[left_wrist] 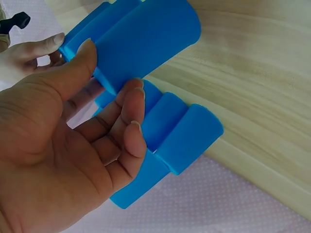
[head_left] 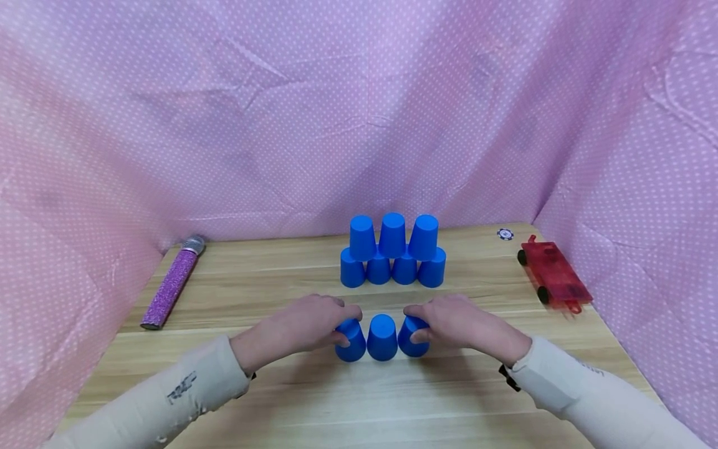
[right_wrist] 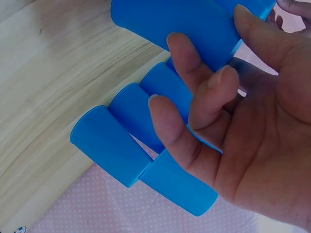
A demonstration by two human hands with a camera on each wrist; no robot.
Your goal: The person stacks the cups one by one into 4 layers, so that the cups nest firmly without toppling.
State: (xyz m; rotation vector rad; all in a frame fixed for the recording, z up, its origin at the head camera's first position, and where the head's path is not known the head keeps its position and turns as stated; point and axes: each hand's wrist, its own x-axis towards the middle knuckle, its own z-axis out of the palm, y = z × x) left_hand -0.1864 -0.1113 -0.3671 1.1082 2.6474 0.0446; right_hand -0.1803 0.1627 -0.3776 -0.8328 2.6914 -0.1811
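Three upside-down blue cups stand in a row at the front of the table. My left hand [head_left: 316,321] grips the left cup [head_left: 350,350], thumb on the near side and fingers over the far side. The right cup [head_left: 412,346] is held the same way by my right hand [head_left: 451,319]. Between them stands the middle cup [head_left: 382,338], untouched. In the left wrist view, thumb and fingertips pinch the held cup [left_wrist: 148,41] near its base end. Farther back, three upside-down cups form an upper row [head_left: 392,236] on a lower row [head_left: 378,271] of several more.
A glittery purple microphone [head_left: 172,284] lies on the left of the wooden table [head_left: 252,274]. On the right are a red toy car [head_left: 555,271] with black wheels, partly blurred, and a poker chip [head_left: 505,234]. Pink dotted cloth [head_left: 364,125] hangs around the back and sides.
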